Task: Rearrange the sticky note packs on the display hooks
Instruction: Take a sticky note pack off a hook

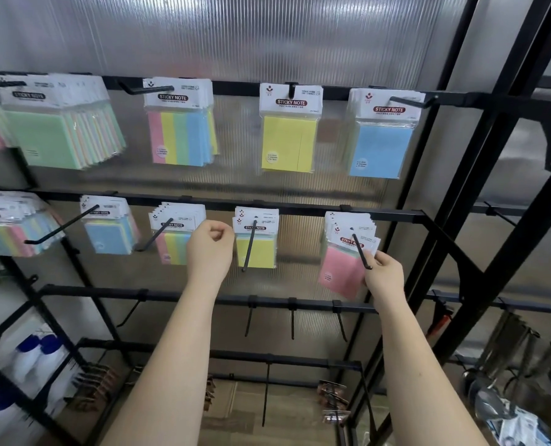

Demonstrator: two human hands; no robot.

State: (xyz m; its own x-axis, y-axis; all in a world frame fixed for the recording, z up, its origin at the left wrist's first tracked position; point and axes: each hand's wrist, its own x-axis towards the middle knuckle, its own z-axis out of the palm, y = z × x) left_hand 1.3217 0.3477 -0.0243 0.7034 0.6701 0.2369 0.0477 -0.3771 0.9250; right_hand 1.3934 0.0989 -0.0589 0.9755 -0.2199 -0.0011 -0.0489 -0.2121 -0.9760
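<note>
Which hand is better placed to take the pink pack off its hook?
Probably the right hand: it already pinches the pink sticky note pack near the hook tip. The left hand is curled, holding nothing, farther left.

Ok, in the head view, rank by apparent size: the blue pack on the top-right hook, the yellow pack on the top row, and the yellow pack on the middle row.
1. blue pack, largest.
2. top-row yellow pack, close behind; unsure, since wide-angle distortion may exaggerate the difference.
3. middle-row yellow pack, clearly smallest as it looks.

Single head-worn view, close to the display rack (pixel 300 209); faces forward, angled slightly upward along outstretched forearms.
</note>
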